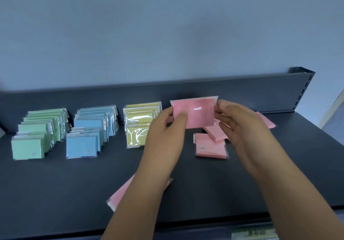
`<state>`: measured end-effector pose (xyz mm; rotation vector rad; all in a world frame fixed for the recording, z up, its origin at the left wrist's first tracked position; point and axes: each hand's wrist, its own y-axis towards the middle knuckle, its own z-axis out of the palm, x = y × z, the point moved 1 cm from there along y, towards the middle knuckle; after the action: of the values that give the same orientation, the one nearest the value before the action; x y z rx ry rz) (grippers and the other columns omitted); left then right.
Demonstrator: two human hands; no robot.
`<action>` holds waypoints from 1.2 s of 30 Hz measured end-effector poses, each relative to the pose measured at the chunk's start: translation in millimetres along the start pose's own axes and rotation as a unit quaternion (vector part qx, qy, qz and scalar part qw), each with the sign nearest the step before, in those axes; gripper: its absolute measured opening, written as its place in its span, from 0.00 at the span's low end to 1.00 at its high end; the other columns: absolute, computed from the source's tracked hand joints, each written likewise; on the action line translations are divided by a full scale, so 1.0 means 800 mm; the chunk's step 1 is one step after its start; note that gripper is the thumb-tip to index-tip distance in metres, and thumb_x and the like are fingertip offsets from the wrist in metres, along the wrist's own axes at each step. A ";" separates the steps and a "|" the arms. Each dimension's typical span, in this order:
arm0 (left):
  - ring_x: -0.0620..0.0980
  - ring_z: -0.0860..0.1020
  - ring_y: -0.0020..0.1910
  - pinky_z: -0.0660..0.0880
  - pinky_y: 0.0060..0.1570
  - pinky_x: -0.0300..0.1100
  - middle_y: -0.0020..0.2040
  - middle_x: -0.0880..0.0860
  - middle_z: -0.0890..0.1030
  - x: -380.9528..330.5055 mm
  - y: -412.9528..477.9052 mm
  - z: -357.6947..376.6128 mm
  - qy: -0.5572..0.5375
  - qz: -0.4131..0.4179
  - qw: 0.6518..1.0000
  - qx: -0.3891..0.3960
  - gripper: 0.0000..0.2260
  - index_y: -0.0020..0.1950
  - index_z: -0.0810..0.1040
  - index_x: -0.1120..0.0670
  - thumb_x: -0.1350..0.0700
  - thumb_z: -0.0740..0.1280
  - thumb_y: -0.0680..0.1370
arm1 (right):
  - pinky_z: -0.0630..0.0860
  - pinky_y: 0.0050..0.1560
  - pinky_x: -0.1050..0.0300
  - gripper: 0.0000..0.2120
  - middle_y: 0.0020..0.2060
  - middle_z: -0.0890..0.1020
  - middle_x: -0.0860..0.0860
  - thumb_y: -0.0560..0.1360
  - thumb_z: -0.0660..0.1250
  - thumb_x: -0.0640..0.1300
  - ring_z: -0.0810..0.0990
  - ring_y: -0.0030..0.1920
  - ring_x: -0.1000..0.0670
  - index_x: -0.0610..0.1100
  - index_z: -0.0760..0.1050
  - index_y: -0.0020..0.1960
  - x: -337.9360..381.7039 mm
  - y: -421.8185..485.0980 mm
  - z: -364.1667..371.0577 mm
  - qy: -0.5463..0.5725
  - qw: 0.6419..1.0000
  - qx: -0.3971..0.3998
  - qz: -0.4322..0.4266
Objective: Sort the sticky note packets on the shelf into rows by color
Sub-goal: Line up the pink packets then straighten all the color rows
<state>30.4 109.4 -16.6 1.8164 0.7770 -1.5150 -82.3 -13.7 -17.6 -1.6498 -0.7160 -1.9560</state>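
Note:
Both hands hold one pink sticky note packet [197, 112] upright above the dark shelf [55, 193]. My left hand [165, 131] pinches its left edge, thumb on the front. My right hand [240, 126] grips its right edge. On the shelf stand a green row [35, 133], a blue row [89, 131] and a yellow row [140, 124], left to right. Loose pink packets lie flat: one [210, 146] below the held packet, one [216, 132] tilted on it, one [266, 120] behind my right hand, and one [121, 193] partly under my left forearm.
The shelf's dark back panel [242, 90] runs behind the rows, ending in a slotted upright post [305, 87] at the right. A pale wall rises above. The shelf's front edge [204, 223] carries a green label strip [255, 233] at lower right.

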 end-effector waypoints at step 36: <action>0.55 0.77 0.58 0.72 0.59 0.50 0.58 0.53 0.80 0.025 0.101 0.083 0.295 -0.132 0.944 -0.066 0.23 0.57 0.79 0.52 0.36 0.55 0.82 | 0.78 0.60 0.41 0.20 0.56 0.82 0.38 0.76 0.66 0.50 0.82 0.55 0.38 0.38 0.78 0.62 0.004 0.143 -0.071 -0.322 0.938 0.112 0.066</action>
<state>56.1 7.9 -37.0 2.1488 1.4167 -1.0241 -49.4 -137.0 -12.7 -2.1347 -0.9855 -1.1703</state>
